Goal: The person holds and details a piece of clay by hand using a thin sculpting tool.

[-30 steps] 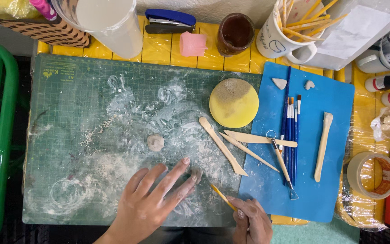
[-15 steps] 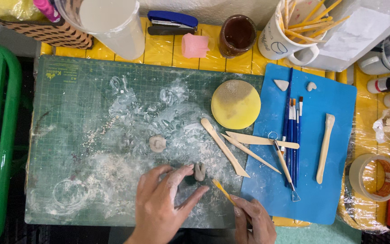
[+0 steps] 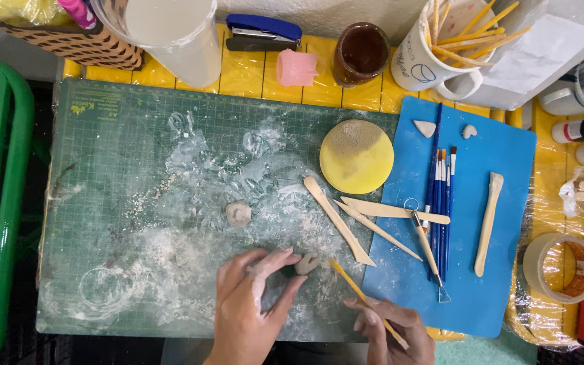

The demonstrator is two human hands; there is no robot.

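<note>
— Two hands low on the green cutting mat (image 3: 136,155). Which one has the clay?

— The left hand (image 3: 251,304). Its thumb and fingers are pinched together on a small pale clay piece (image 3: 305,262) lying at its fingertips on the mat.

— And the other?

— The right hand (image 3: 393,329) is closed around a thin yellow stick (image 3: 359,294). The stick's long axis slants up and left, with its tip just right of the clay piece, nearly touching.

— Anything else close?

— A second clay lump (image 3: 238,213) farther up the mat, apart from both hands.

Left hand (image 3: 248,304) pinches clay piece (image 3: 305,263); right hand (image 3: 393,331) holds stick (image 3: 363,295).
</note>
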